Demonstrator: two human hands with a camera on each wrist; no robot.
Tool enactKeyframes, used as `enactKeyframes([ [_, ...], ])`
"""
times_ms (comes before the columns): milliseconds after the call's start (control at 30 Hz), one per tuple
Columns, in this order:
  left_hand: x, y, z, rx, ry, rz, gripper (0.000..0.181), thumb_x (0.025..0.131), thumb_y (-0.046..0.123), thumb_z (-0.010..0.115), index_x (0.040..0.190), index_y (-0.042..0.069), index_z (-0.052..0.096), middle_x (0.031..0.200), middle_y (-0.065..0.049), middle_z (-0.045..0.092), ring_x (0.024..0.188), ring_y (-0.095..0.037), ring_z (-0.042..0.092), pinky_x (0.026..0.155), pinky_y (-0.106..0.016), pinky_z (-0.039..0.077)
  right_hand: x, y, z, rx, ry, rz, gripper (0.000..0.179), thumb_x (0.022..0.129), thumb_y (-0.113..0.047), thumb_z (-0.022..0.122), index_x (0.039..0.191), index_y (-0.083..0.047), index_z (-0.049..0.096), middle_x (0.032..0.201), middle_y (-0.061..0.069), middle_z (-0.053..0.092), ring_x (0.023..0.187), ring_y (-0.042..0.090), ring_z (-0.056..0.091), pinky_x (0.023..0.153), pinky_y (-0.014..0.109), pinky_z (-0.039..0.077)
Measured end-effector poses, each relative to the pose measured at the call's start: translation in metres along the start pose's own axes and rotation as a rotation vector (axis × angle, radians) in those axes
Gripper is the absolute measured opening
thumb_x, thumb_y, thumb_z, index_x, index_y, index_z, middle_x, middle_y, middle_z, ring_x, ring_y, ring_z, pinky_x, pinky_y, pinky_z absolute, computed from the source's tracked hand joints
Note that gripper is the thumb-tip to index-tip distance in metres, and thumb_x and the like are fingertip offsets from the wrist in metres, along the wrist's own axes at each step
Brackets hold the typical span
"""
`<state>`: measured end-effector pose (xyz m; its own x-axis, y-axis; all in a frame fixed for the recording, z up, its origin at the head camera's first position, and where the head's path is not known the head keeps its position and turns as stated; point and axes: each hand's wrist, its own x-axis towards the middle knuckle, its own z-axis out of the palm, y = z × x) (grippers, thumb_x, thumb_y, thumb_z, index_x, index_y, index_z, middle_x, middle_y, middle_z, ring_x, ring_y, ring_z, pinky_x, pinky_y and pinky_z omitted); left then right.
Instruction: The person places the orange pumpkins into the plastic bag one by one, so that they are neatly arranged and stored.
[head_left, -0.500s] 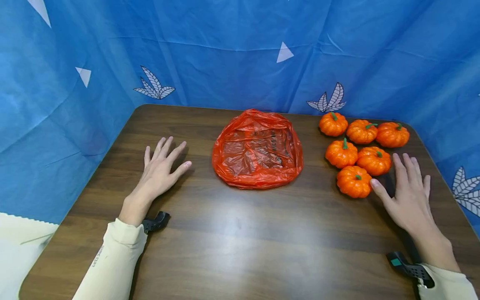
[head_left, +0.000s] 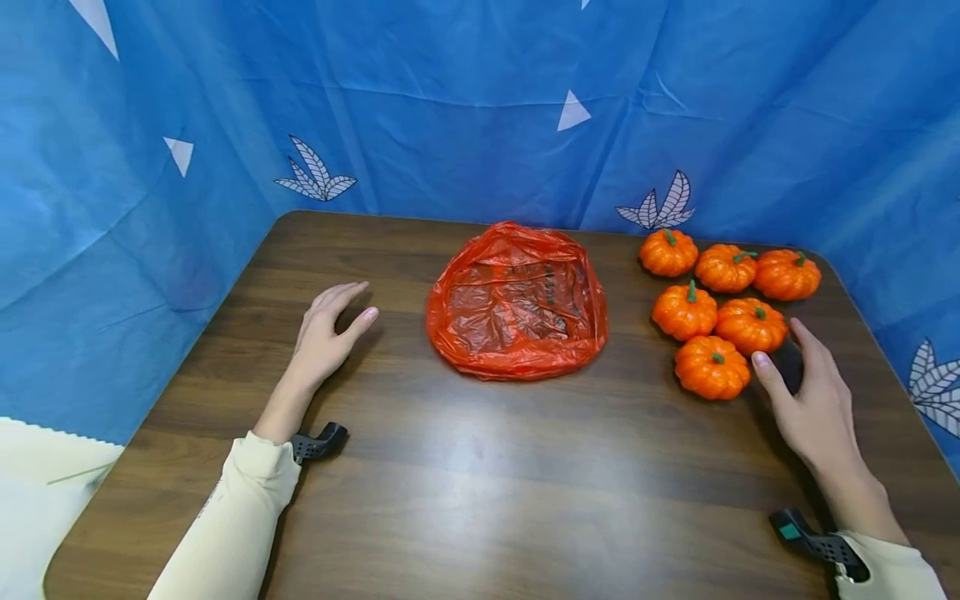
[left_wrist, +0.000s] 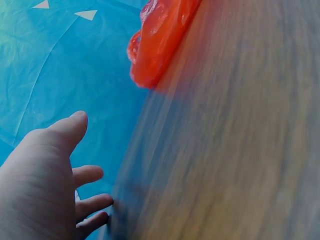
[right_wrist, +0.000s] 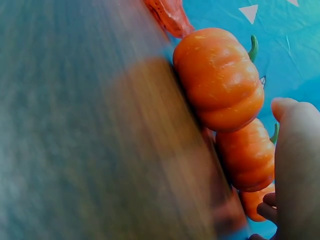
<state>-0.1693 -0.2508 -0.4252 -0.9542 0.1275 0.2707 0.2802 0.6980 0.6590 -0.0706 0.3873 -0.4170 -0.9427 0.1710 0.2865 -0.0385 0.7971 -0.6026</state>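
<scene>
right hand (head_left: 817,408) relaxed and empty, just beside six orange pumpkins (head_left: 752,325); can't tell if it touches the nearest. pumpkins clustered at far right of brown desk (head_left: 525,467). left hand (head_left: 324,348) also loose, empty, left of red plastic bag (head_left: 517,308), which lies open toward the far edge, mid-desk. blue printed curtain (head_left: 465,58) behind.

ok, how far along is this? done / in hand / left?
Looks early.
Done: the red bag lies spread open on the table, seemingly with nothing in it.
In hand: nothing gripped. The right hand is beside the pumpkins, contact unclear; the left hand is left of the bag.
Left: probably all the handling, since all six pumpkins sit outside the bag.
</scene>
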Motion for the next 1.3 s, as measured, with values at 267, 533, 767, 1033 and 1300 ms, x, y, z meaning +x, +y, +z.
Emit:
enactKeyframes([
  [267,0.013,0.009,0.023,-0.069,0.006,0.01,0.056,0.101,0.043,0.069,0.15,0.016,0.06,0.153,-0.008,0.058,0.149,-0.032,0.042,0.122,-0.059,0.029,-0.008,0.003,-0.004,0.002,0.038,0.12,0.07,0.107,-0.034,0.058,0.168,-0.018,0.028,0.166,0.023,0.037,0.149,0.05,0.039,0.13,0.032,0.017],
  [533,0.032,0.026,0.045,-0.158,-0.002,0.054,0.05,0.101,0.038,0.07,0.145,0.015,0.065,0.142,-0.005,0.067,0.136,-0.027,0.051,0.117,-0.054,0.037,0.0,-0.001,0.003,0.025,0.07,0.174,0.07,0.105,-0.037,0.06,0.167,-0.02,0.031,0.165,0.019,0.041,0.146,0.048,0.044,0.119,0.012,0.02],
  [767,0.045,0.039,0.061,-0.204,-0.004,0.095,0.044,0.099,0.03,0.074,0.14,0.013,0.069,0.114,-0.009,0.073,0.11,-0.027,0.055,0.095,-0.042,0.044,0.011,-0.005,0.012,0.04,0.081,0.18,0.07,0.104,-0.039,0.063,0.165,-0.019,0.034,0.165,0.018,0.043,0.145,0.046,0.045,0.126,0.027,0.027],
  [1033,0.056,0.043,0.067,-0.198,-0.055,0.113,0.045,0.094,0.019,0.079,0.138,0.016,0.07,0.095,-0.008,0.068,0.09,-0.024,0.052,0.081,-0.035,0.039,0.019,-0.01,0.019,0.042,0.105,0.209,0.072,0.098,-0.037,0.071,0.162,-0.021,0.041,0.161,0.012,0.049,0.143,0.036,0.047,0.122,0.029,0.031],
  [1300,0.056,0.041,0.064,-0.226,-0.039,0.125,0.044,0.09,0.005,0.074,0.134,0.012,0.071,0.085,-0.009,0.068,0.082,-0.024,0.056,0.089,-0.038,0.04,0.022,-0.013,0.017,0.033,0.133,0.22,0.075,0.094,-0.037,0.077,0.159,-0.02,0.044,0.157,0.009,0.053,0.138,0.031,0.049,0.115,0.025,0.033],
])
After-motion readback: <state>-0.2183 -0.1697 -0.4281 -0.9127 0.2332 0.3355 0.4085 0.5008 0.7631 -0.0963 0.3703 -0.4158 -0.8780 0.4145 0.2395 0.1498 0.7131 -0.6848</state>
